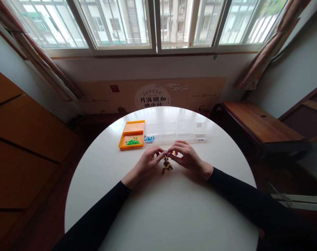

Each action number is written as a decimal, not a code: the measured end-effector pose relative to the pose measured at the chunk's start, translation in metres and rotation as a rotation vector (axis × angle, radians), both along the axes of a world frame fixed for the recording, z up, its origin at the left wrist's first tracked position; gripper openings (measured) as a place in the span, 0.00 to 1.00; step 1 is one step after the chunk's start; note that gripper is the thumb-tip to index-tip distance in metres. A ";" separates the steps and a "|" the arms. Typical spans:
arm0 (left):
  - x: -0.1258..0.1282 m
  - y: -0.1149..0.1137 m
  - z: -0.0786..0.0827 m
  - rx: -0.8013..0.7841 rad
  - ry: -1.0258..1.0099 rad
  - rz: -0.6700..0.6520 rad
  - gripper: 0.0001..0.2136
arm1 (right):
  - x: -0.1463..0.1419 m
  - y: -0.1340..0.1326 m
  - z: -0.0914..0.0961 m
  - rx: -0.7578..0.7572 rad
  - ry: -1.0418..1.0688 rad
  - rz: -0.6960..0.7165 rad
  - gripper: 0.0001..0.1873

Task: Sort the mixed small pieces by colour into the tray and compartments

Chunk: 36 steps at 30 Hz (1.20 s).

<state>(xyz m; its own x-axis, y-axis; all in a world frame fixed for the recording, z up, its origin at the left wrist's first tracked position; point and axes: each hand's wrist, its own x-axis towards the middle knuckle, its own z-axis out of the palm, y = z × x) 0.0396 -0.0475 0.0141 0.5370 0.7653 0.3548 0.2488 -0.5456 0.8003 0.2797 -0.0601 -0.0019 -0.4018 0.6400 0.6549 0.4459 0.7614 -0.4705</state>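
Observation:
Over the middle of the white round table [179, 209], my left hand [148, 160] and my right hand [186, 157] meet fingertip to fingertip. A small blue plastic piece [166, 152] shows between them, with the fingers of both hands pinched on it. Its exact shape is too small to make out. Just below the fingertips lies a loose pile of small dark brown and yellow pieces [167, 165]. A few yellow pieces [174, 153] are partly hidden behind my right fingers.
Beyond my left hand stands an open orange case [120, 144] with small green pieces [133, 142] inside. Beside it, a clear compartment box [171, 136] holds small blue pieces [149, 138] in its left compartment. A wooden bench [252, 116] stands at the right.

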 end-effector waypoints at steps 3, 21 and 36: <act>-0.001 0.000 -0.001 0.021 -0.007 0.007 0.12 | 0.000 0.001 0.000 -0.007 0.014 0.000 0.06; -0.002 0.002 -0.007 0.115 -0.033 0.062 0.10 | 0.003 0.004 -0.005 0.008 0.029 -0.005 0.07; -0.002 0.002 -0.006 0.155 -0.031 0.063 0.07 | 0.003 0.003 -0.004 -0.005 0.030 0.004 0.07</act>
<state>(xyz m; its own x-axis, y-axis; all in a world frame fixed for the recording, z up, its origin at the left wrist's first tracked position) 0.0375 -0.0456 0.0083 0.4769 0.7315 0.4874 0.2624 -0.6476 0.7153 0.2823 -0.0569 -0.0055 -0.3848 0.6416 0.6635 0.4284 0.7609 -0.4873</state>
